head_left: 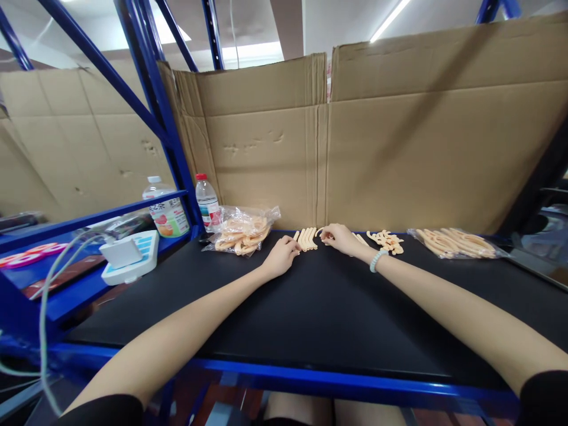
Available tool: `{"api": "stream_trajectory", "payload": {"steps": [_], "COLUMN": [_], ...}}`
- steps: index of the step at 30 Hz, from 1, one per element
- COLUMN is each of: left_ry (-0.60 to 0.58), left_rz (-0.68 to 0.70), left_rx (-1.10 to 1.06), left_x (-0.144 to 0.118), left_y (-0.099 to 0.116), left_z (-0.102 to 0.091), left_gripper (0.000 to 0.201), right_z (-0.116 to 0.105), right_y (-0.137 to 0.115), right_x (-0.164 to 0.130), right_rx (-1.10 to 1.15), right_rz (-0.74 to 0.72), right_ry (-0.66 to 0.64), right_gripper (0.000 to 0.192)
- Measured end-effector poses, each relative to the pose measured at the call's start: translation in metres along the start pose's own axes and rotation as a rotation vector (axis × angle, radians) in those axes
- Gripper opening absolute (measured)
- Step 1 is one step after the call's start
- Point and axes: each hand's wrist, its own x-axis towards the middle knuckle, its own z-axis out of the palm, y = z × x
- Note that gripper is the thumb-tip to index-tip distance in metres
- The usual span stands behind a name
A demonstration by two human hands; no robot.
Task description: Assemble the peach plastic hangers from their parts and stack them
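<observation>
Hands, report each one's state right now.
Left hand: curled at the row of pale pieces; grip can't be told.
Right hand: closed, pinching a curved piece.

Cardboard (435, 136) closes off a black desk (355, 319)

Behind the desk, creased brown cardboard stands tall, its upper edge split by a narrow slit. A blue metal post (180, 160) rises at the desk's back left corner, with a slanting blue brace (102, 68) joining it. More brown cardboard stands left of the desk. A blue rail (332, 378) edges the desk's near side. Above the desk, a pale ceiling (337, 23) carries a bright strip light (390, 19).
</observation>
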Motion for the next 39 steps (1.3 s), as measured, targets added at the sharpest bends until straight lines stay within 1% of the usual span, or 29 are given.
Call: {"api": "stream_trajectory", "payload": {"steps": [6,10,13,16,19,20,22,25,28,30,33,36,39], "left_ry": [0.065,0.125,0.172,0.215,0.257,0.270,0.293,0.317,0.306,0.274,0.236,0.201,0.135], "left_rz": [-0.059,-0.098,-0.117,-0.128,-0.154,-0.162,-0.171,-0.174,-0.191,-0.222,-0.298,-0.378,-0.429], "left_rx": [-0.043,-0.105,-0.173,-0.271,-0.391,-0.432,-0.513,-0.628,-0.737,-0.818,-0.953,-1.078,-1.170], "left_x": [-0.002,-0.004,-0.003,-0.001,0.001,0.002,0.003,0.003,0.001,-0.002,-0.009,-0.016,-0.019], "left_y": [0.004,0.007,0.007,0.006,0.011,0.014,0.025,0.048,0.070,0.080,0.087,0.089,0.092], "left_z": [-0.003,-0.006,-0.008,-0.009,-0.010,-0.010,-0.012,-0.013,-0.009,-0.002,0.009,0.016,0.017], "left_gripper": [0.015,0.015,0.015,0.014,0.008,0.006,0.010,0.017,0.017,0.019,0.031,0.039,0.040], "right_z": [-0.005,-0.013,-0.019,-0.027,-0.036,-0.039,-0.043,-0.046,-0.045,-0.042,-0.037,-0.033,-0.029], "right_y": [0.003,0.005,0.005,-0.004,-0.017,-0.021,-0.030,-0.038,-0.041,-0.041,-0.043,-0.044,-0.045], "right_x": [0.001,-0.004,-0.013,-0.028,-0.052,-0.061,-0.078,-0.096,-0.103,-0.105,-0.106,-0.108,-0.108], "right_rx": [0.267,0.438,0.567,0.688,0.778,0.802,0.879,1.088,1.272,1.330,1.345,1.323,1.286], "right_rz": [0.080,0.125,0.161,0.180,0.191,0.196,0.214,0.283,0.391,0.443,0.466,0.473,0.495], "right_ry": [0.123,0.161,0.173,0.154,0.128,0.122,0.107,0.098,0.087,0.067,0.063,0.064,0.097], "right_gripper": [0.007,0.001,0.006,0.012,0.018,0.019,0.021,0.024,0.029,0.032,0.035,0.032,0.031]}}
